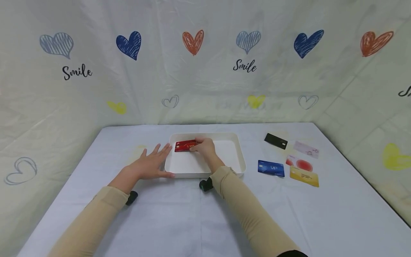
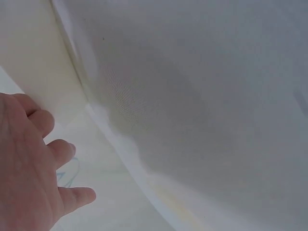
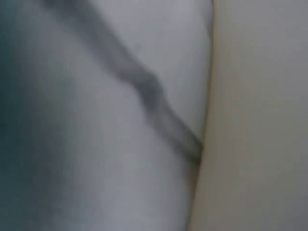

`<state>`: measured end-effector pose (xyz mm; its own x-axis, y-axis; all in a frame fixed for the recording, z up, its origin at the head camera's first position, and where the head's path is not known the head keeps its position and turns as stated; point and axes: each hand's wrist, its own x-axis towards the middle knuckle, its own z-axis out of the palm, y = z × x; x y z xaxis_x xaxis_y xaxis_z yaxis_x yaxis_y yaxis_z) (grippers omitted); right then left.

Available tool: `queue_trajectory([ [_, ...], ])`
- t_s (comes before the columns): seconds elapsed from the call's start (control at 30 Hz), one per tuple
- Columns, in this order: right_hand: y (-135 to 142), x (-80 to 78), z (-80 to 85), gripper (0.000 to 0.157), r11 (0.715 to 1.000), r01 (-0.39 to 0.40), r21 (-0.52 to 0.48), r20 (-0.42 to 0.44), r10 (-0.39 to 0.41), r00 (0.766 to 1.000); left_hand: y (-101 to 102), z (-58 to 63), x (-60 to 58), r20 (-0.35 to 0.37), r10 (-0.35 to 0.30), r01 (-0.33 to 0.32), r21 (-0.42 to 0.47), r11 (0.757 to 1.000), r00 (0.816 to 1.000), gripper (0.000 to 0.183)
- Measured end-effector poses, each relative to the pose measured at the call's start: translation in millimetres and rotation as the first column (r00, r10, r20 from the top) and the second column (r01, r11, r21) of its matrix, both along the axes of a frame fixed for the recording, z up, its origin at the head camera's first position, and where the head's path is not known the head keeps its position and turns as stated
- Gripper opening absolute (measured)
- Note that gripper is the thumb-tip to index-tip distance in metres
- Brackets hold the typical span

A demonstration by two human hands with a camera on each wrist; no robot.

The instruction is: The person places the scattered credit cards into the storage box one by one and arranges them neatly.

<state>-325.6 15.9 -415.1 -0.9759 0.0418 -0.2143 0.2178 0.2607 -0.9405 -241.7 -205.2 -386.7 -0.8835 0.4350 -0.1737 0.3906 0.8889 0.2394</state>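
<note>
Stretching forward over the white tray, the right hand pinches the right end of a red card — over toward the tray's far left corner. The left hand, fingers spread wide and gripping nothing, sits at the left rim — the card lies between both hands.

backdrop, upper left: "Smile" | backdrop, upper right of centre: "Smile" | backdrop, right edge: "S", word cut off | blue card, lower right of centre: "VIP" | red card, centre: "VI", partly covered | gold card, lower right: lettering too small
</note>
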Motion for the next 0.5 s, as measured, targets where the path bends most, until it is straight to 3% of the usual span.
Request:
queue_trajectory([
  [0.23, -1.3, -0.5, 0.3, 0.055, 0.987, -0.040, 0.157, -0.056, 0.050, 0.997, -1.6, -2.9, -1.0, -0.005, 0.009, -0.009, -0.010, 1.000, 1.000, 0.118],
  [0.5, -3.9, 5.4, 2.8, 0.052, 0.977, -0.047, 0.208, -0.063, 0.061, 0.996, -0.5, -2.2, -1.3, -0.008, -0.002, 0.002, -0.004, 1.000, 1.000, 0.116],
])
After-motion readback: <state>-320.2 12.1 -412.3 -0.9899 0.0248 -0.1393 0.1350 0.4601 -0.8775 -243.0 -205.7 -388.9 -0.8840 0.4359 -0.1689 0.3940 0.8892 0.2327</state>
